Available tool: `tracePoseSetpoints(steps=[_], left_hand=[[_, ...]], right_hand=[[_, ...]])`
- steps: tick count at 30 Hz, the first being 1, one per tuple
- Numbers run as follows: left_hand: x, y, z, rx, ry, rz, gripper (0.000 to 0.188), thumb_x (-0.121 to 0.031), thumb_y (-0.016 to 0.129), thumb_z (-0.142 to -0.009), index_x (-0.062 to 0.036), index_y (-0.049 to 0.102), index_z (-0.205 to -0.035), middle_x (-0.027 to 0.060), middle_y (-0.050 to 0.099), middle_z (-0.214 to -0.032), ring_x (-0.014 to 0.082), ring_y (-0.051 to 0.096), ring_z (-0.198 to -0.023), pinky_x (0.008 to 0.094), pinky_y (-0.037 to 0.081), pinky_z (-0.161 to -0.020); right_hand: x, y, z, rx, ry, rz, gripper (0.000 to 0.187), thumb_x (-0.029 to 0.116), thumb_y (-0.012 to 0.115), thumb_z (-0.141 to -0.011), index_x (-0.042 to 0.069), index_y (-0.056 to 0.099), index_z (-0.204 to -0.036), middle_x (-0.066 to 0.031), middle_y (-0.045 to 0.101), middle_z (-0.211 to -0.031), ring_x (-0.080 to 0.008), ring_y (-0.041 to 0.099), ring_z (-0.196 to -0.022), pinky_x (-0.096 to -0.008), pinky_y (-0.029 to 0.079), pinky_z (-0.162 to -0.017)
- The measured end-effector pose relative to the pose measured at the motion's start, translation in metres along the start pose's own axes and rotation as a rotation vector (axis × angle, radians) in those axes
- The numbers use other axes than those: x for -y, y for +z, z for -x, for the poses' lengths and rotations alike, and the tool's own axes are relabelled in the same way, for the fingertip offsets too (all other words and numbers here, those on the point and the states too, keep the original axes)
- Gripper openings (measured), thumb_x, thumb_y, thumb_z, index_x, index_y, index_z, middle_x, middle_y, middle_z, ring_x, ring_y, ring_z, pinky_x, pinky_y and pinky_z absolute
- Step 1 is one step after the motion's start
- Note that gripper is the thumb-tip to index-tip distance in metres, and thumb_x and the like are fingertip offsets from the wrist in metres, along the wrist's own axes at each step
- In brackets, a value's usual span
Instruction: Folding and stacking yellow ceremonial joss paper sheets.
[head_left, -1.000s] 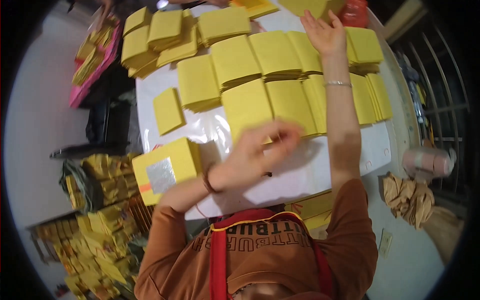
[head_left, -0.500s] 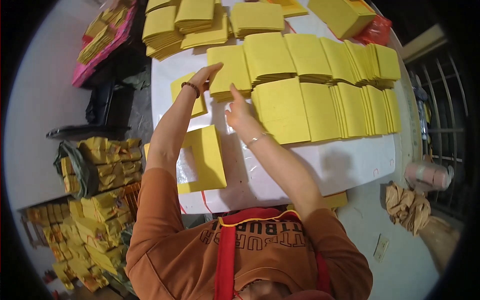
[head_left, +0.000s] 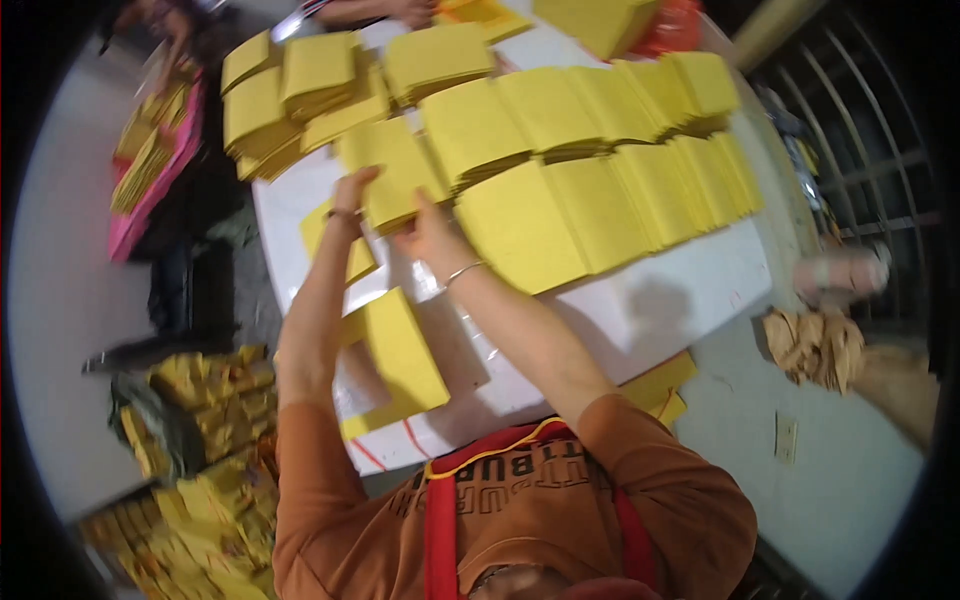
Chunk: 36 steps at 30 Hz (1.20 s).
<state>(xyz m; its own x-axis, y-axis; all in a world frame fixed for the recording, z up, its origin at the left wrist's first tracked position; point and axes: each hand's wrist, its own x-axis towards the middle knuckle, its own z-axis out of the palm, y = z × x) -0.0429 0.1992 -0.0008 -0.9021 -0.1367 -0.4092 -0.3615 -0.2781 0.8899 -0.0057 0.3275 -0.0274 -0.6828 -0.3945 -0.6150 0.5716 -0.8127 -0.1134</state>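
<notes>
A small stack of yellow paper lies between my hands at the left of the table. My left hand grips its left side, the thumb along the edge. At its near right corner, my right hand has the thumb on top and the other fingers partly hidden beneath. Under my left forearm is a thinner yellow paper piece. Closer to me lies a larger yellow sheet, with something clear and shiny on its left part. Two overlapping rows of yellow paper stacks fan out to the right.
More yellow stacks stand at the table's far left. A red plastic bag sits at the far edge. Other people's arms show at the top. Yellow bundles pile up at lower left; crumpled brown paper is at right.
The view has turned and shifted, bringing other people into sight at the top. My right hand has closed on the stack's near corner, where its finger pointed before.
</notes>
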Motion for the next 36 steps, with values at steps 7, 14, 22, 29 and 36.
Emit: tracePoseSetpoints(steps=[7, 14, 22, 29, 36], left_hand=[[-0.097, -0.02, 0.083, 0.054, 0.397, -0.109, 0.04, -0.016, 0.054, -0.083, 0.0032, 0.049, -0.118, 0.0119, 0.058, -0.109, 0.0231, 0.06, -0.093, 0.0344, 0.049, -0.081], [-0.133, 0.119, 0.143, 0.35, 0.249, -0.257, 0.045, -0.015, 0.054, -0.081, 0.0007, 0.044, -0.122, 0.0103, 0.057, -0.107, 0.02, 0.058, -0.095, 0.0308, 0.048, -0.082], [-0.104, 0.246, 0.142, 0.692, 0.382, -0.289, 0.071, -0.035, 0.051, -0.09, -0.008, 0.013, -0.144, 0.0144, 0.03, -0.139, 0.0219, 0.039, -0.121, 0.0339, 0.032, -0.097], [-0.074, 0.222, 0.139, 0.577, 0.146, -0.304, 0.042, -0.018, 0.053, -0.089, -0.0067, 0.043, -0.127, 0.0044, 0.059, -0.107, 0.013, 0.059, -0.09, 0.0265, 0.045, -0.078], [-0.068, 0.197, 0.149, 0.595, 0.098, -0.345, 0.036, -0.015, 0.053, -0.089, -0.0055, 0.047, -0.123, 0.006, 0.061, -0.104, 0.0144, 0.059, -0.088, 0.0271, 0.047, -0.076]], right_hand=[[0.02, 0.06, 0.099, -0.053, -0.292, 0.672, 0.107, 0.031, 0.078, -0.065, 0.002, 0.006, -0.139, -0.0179, 0.032, -0.136, -0.0265, 0.033, -0.125, -0.0375, 0.026, -0.106], [0.144, 0.064, 0.195, 0.567, -0.58, 0.679, 0.106, 0.014, 0.077, -0.066, 0.004, 0.001, -0.14, -0.0165, 0.034, -0.131, -0.0271, 0.039, -0.121, -0.0372, 0.036, -0.1], [0.293, -0.041, 0.248, 0.134, -0.803, 0.405, 0.041, 0.022, 0.061, -0.08, 0.002, 0.05, -0.114, -0.0119, 0.059, -0.107, -0.0239, 0.06, -0.094, -0.0384, 0.052, -0.081], [0.442, -0.104, 0.222, -0.103, -0.938, 0.098, 0.043, 0.023, 0.068, -0.077, 0.006, 0.054, -0.113, -0.0101, 0.06, -0.107, -0.0266, 0.058, -0.097, -0.0426, 0.048, -0.085], [0.469, -0.122, 0.192, -0.222, -0.859, 0.07, 0.043, 0.022, 0.07, -0.075, 0.007, 0.055, -0.112, -0.0103, 0.06, -0.108, -0.0289, 0.058, -0.097, -0.0446, 0.047, -0.084]])
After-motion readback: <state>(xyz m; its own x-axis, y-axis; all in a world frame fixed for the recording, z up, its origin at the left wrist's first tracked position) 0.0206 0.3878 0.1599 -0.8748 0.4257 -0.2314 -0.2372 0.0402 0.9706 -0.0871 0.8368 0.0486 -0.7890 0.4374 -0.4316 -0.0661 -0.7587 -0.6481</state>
